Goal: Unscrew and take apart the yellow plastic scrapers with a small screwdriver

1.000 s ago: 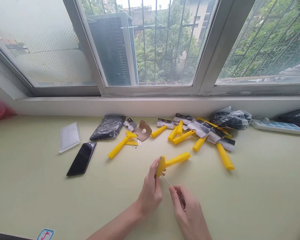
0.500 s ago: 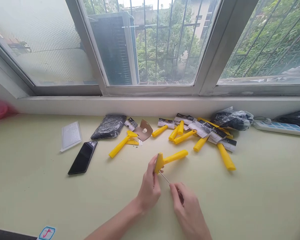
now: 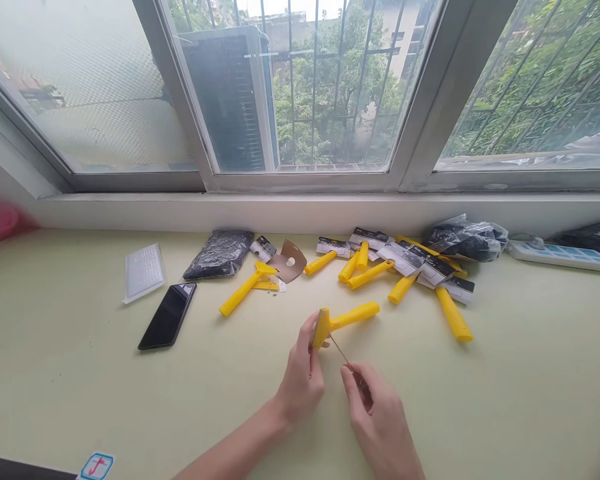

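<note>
My left hand (image 3: 303, 370) is closed around the head of a yellow scraper (image 3: 353, 316), whose handle points to the right. Between the fingers of my right hand (image 3: 377, 407) is a screwdriver with a thin shaft (image 3: 341, 350); most of its handle is hidden by the hand. The shaft's tip is close to the scraper's head, and I cannot tell whether it touches. Behind my left hand, another yellow scraper (image 3: 241, 293) lies on the table beside a flat yellow piece (image 3: 267, 285) and some tiny parts (image 3: 272, 293).
Several yellow scrapers (image 3: 453, 313) with black-and-white cards (image 3: 400, 257) lie at the back right. A brown card (image 3: 290, 261), a dark plastic-wrapped packet (image 3: 219, 254), a phone (image 3: 167, 317) and a clear-wrapped white pad (image 3: 144, 272) are at left. A power strip (image 3: 563, 255) sits far right.
The screwdriver's tip has shifted up and right, away from its earlier spot at the lower part of the scraper's head. Both hands have moved slightly right.
</note>
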`<act>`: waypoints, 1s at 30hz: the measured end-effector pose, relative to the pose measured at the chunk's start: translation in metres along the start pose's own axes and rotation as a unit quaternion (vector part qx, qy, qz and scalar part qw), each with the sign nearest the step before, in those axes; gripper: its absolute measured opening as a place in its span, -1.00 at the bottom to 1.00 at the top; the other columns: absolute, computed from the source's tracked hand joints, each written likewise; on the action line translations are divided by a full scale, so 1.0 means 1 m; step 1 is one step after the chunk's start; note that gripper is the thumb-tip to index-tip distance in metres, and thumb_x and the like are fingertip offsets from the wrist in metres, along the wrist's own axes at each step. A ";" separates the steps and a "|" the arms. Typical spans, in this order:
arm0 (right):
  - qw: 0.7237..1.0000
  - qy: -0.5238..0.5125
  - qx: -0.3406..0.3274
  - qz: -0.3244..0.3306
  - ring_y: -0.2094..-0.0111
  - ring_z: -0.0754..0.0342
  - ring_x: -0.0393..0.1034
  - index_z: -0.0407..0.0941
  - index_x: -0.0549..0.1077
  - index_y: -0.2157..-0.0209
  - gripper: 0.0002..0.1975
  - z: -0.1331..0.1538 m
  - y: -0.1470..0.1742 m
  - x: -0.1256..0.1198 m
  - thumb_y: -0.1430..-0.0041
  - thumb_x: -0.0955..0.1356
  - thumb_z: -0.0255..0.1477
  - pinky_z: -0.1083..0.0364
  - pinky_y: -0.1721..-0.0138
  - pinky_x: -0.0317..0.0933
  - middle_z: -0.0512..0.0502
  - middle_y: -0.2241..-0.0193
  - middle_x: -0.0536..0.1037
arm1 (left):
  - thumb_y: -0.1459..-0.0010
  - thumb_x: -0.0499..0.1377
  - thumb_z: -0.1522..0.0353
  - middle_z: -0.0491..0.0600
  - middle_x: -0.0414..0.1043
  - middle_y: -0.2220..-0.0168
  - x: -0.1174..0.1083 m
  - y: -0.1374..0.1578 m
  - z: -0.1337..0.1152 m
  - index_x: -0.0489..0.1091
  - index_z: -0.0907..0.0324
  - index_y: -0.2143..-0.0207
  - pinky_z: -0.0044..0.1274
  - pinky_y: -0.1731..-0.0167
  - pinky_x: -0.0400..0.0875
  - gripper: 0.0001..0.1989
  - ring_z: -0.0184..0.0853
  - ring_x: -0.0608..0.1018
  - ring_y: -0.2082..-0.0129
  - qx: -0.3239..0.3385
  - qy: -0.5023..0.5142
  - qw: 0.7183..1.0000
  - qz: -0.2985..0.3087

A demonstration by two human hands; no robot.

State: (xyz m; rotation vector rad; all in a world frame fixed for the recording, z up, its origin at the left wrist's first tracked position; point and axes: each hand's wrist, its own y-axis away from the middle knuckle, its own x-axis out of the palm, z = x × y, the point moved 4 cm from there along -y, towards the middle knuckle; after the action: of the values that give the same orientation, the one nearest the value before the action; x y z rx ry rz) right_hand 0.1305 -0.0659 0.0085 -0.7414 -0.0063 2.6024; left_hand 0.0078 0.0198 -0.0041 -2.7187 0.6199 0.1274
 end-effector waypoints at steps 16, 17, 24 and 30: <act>0.999 0.001 -0.022 0.028 0.44 0.02 0.40 -0.06 0.43 0.41 -0.62 -0.003 0.007 0.002 -0.39 0.18 -0.19 0.11 0.41 0.31 -0.05 0.49 0.42 | -0.39 -0.02 0.47 0.12 0.26 -0.29 0.000 -0.001 0.000 0.01 -0.04 -0.36 -0.26 -0.07 0.44 -0.45 -0.18 0.48 -0.13 -0.010 0.008 1.000 -0.010; 0.999 -0.003 -0.017 0.027 0.43 0.02 0.40 -0.06 0.44 0.40 -0.63 -0.002 0.007 0.002 -0.39 0.18 -0.19 0.12 0.41 0.31 -0.06 0.48 0.44 | -0.40 -0.02 0.47 0.12 0.26 -0.29 0.000 -0.001 0.000 0.01 -0.04 -0.37 -0.26 -0.08 0.43 -0.45 -0.17 0.47 -0.14 -0.008 0.008 1.000 -0.008; 0.997 -0.031 0.040 0.057 0.45 0.03 0.40 -0.06 0.53 0.28 -0.65 -0.007 0.004 0.002 -0.34 0.22 -0.17 0.12 0.42 0.31 -0.07 0.44 0.52 | -0.40 -0.07 0.49 0.11 0.25 -0.29 0.001 0.000 -0.001 -0.01 -0.05 -0.37 -0.27 -0.07 0.43 -0.45 -0.18 0.44 -0.16 0.005 -0.005 1.000 0.000; 0.981 -0.067 0.136 0.122 0.49 0.04 0.33 -0.07 0.51 0.44 -0.55 -0.016 0.003 -0.006 -0.29 0.26 -0.03 0.14 0.50 0.22 -0.04 0.52 0.50 | -0.39 -0.09 0.51 0.12 0.30 -0.23 0.002 0.002 -0.001 -0.04 -0.05 -0.38 -0.28 -0.06 0.42 -0.42 -0.21 0.48 -0.09 0.038 -0.034 0.999 0.016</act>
State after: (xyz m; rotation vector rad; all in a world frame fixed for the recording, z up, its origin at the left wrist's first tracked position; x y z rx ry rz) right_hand 0.1414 -0.0726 -0.0026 -0.4941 0.4167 2.7991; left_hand 0.0086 0.0175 -0.0040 -2.6201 0.6363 0.1986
